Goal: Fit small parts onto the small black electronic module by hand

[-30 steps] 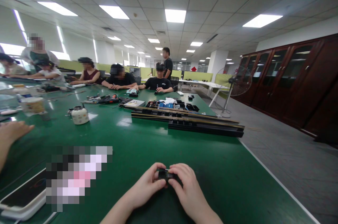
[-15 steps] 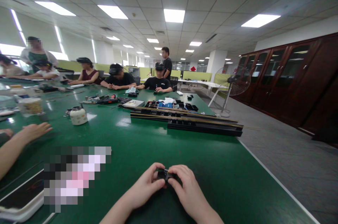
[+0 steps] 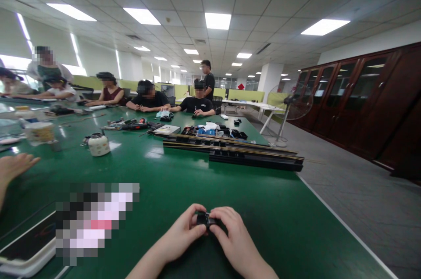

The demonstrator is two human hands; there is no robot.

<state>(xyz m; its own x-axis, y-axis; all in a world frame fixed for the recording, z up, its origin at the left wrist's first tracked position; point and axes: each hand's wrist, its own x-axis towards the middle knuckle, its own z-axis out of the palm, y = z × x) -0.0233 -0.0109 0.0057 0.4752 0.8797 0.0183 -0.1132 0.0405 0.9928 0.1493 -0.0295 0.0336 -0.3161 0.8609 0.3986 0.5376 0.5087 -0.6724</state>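
Note:
My left hand (image 3: 182, 233) and my right hand (image 3: 234, 237) meet low in the middle of the view, just above the green table (image 3: 171, 178). Both pinch a small black part (image 3: 204, 218) between thumbs and fingertips. Most of the part is hidden by my fingers, so its shape is unclear. Long black trays (image 3: 237, 152) lie farther out on the table, well beyond my hands.
A co-worker's hand (image 3: 15, 167) rests at the left edge. A phone (image 3: 29, 244) lies at the lower left beside a blurred patch. A white jar (image 3: 98, 144), a cup (image 3: 40, 131) and tools stand farther back. Several people sit at the far end. The table's right edge borders grey floor.
My hands keep the same grip on the black part. The co-worker's hand at the left reached out over the table and has drawn back toward the edge.

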